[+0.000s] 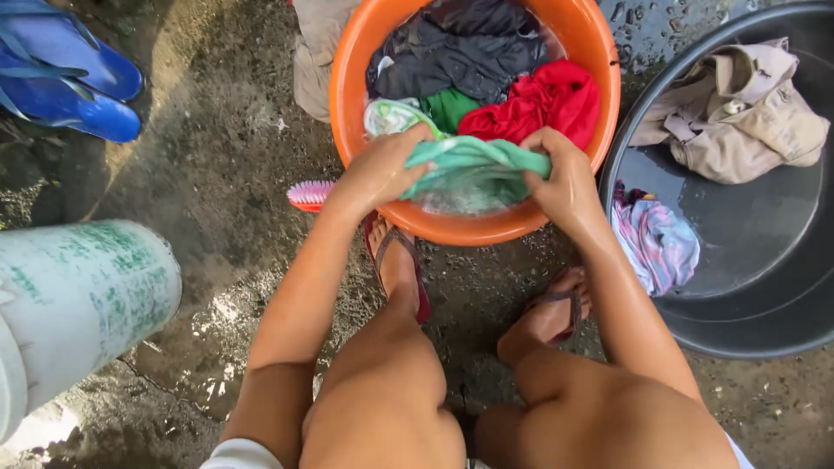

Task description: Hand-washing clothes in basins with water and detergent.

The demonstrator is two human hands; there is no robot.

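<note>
Both hands clenched a wet green cloth (473,165) over the near rim of the orange basin (347,78): left hand (378,169) and right hand (565,178) fisted tight, apparently bunching it between them.

Bright daylight is falling on a rough, dark concrete floor (217,113), which is lying wet in patches and showing a crack near the bottom left. A pair of blue rubber sandals (69,69) is sitting at the top left (partly cut off), and a white plastic drum with green print (82,295) is standing at the left edge.
</note>
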